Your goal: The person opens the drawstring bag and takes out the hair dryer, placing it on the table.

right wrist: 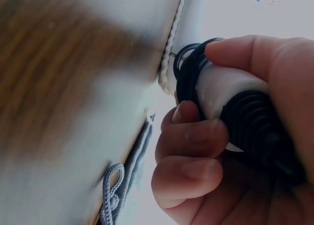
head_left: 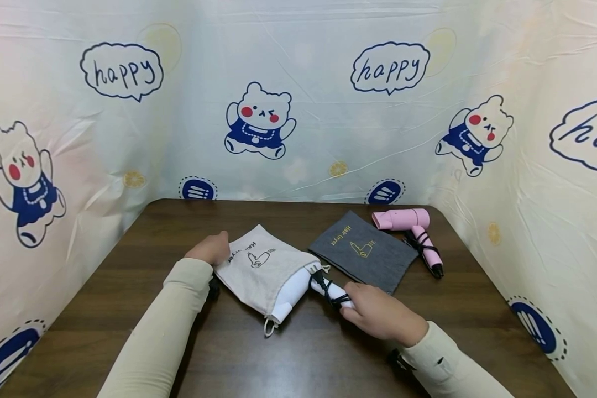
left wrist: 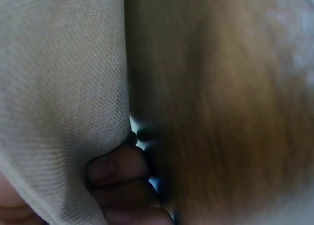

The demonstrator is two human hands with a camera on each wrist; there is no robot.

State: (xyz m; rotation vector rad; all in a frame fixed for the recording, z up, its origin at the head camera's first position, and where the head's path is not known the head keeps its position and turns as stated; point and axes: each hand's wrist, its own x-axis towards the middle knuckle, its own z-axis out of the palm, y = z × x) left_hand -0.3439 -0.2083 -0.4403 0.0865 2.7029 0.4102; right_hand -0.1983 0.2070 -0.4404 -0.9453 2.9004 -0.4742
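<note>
A beige drawstring bag (head_left: 258,265) printed "Hair Dryer" lies on the table, its mouth turned toward the lower right. Part of a white hair dryer (head_left: 291,293) shows at that mouth, the rest hidden by cloth. My left hand (head_left: 211,249) grips the bag's closed end; in the left wrist view the cloth (left wrist: 64,77) runs between its thumb and curled fingers. Outside the bag, the dryer's handle has a black cord (head_left: 323,284) wound round it. My right hand (head_left: 380,312) holds the handle's end, fingers curled round it beside the black cord sleeve (right wrist: 255,126).
To the right of the beige bag a grey drawstring bag (head_left: 363,249) lies flat, also printed "Hair Dryer". A pink hair dryer (head_left: 403,219) with its cord wound on the handle lies at the back right. The brown table (head_left: 258,365) is ringed by a printed curtain (head_left: 318,127).
</note>
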